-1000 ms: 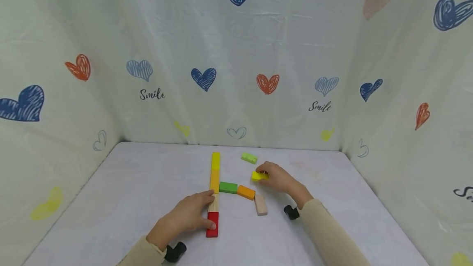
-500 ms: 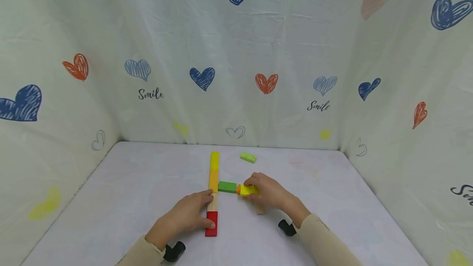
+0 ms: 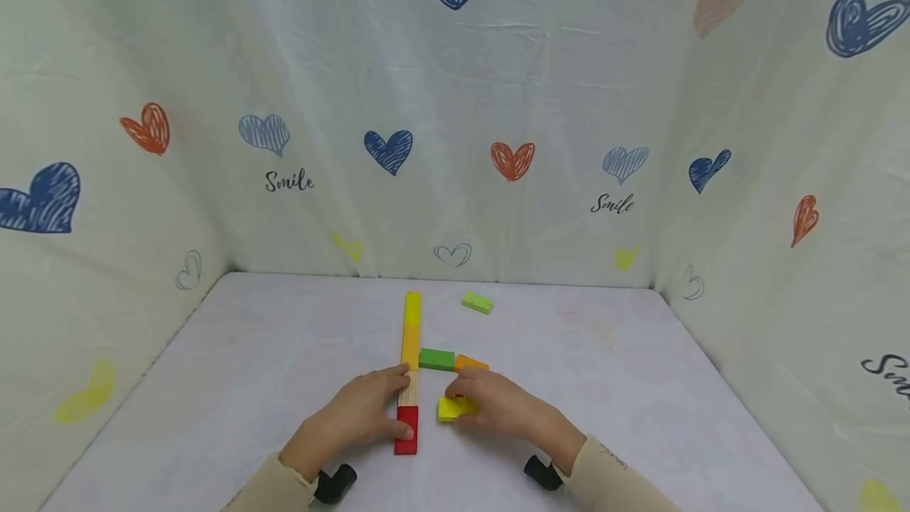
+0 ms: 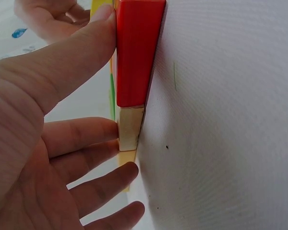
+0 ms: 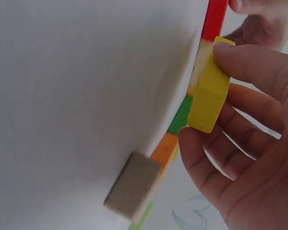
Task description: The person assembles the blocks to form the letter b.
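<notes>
My left hand [image 3: 351,415] rests along a straight row of wooden blocks, its fingers extended. Its thumb touches the red block [image 3: 407,429] at the near end, and its fingertips touch the plain wood block [image 4: 131,127]. My right hand [image 3: 508,413] pinches a yellow block [image 5: 210,88] between thumb and fingers, just right of the row. A green block [image 3: 437,359] branches right from the row, with an orange block [image 3: 471,363] at its end. The plain block [image 5: 134,184] after the orange one is hidden behind my right hand in the head view.
Orange and yellow blocks [image 3: 412,310] form the row's far end. A light green block [image 3: 478,303] lies alone toward the back of the white table [image 3: 590,354]. A heart-printed curtain [image 3: 455,101] stands behind and at both sides.
My right hand has carried the yellow block toward me and leftward, past the orange block, to beside the row's near half. My left hand has stayed in place.
</notes>
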{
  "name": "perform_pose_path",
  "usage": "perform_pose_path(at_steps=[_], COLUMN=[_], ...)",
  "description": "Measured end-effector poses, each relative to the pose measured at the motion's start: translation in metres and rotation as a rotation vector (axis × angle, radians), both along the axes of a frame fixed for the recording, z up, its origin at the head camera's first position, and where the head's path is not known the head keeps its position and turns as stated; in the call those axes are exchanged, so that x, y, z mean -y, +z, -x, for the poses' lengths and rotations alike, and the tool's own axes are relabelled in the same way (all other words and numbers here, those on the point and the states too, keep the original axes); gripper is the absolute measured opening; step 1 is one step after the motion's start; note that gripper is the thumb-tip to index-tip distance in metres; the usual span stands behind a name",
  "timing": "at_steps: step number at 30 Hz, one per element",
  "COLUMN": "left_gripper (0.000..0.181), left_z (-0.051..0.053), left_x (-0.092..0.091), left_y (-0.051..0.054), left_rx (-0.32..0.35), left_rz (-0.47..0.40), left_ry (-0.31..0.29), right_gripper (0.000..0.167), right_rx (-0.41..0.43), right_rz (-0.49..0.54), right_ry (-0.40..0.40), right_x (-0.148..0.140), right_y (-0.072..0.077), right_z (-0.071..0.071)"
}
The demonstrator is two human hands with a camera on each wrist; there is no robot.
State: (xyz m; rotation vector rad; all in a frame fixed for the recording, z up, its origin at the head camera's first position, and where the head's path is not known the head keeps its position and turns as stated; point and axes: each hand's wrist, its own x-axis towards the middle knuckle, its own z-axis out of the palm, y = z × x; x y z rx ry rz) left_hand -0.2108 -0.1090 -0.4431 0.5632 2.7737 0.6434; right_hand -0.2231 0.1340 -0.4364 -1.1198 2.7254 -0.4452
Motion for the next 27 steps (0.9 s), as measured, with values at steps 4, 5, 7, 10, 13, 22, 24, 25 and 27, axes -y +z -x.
perform_pose_path(at_steps=[4, 5, 7, 10, 13, 22, 24, 25, 27], left_gripper=[0.077, 0.077, 0.077, 0.077, 0.076, 0.074, 0.074, 0.074, 0.074], left_z=[0.000, -0.001, -0.001, -0.001, 0.000, -0.001, -0.002, -0.002, -0.001], left_x=[0.001, 0.001, 0.001, 0.001, 0.000, 0.001, 0.001, 0.001, 0.001], left_y=[0.000, 0.000, 0.000, 0.000, -0.001, -0.002, -0.002, -0.002, -0.002], left_rx=[-0.007, -0.009, -0.011, -0.011, -0.007, -0.016, -0.019, -0.020, -0.019], left_rz=[-0.004, -0.007, -0.011, -0.010, -0.004, -0.003, -0.004, -0.005, -0.008], left_ry=[-0.005, -0.007, -0.009, -0.007, -0.001, -0.003, -0.003, -0.003, -0.002], right_gripper=[0.031, 0.031, 0.031, 0.032, 0.032, 0.032, 0.032, 0.032, 0.032], right_rx=[0.026, 0.028, 0.038, 0.053, 0.068, 0.068, 0.056, 0.051, 0.039], right_rz=[-0.009, -0.012, -0.018, -0.028, -0.033, -0.044, -0.044, -0.044, -0.040], right_ry=[0.039, 0.049, 0.059, 0.067, 0.074, 0.095, 0.110, 0.117, 0.134], right_x=[0.007, 0.008, 0.011, 0.014, 0.017, 0.023, 0.024, 0.024, 0.024], right_y=[-0.001, -0.002, -0.002, -0.004, -0.005, -0.005, -0.004, -0.003, -0.003], right_z=[-0.006, -0.007, -0.009, -0.011, -0.013, -0.015, -0.016, -0.017, -0.017])
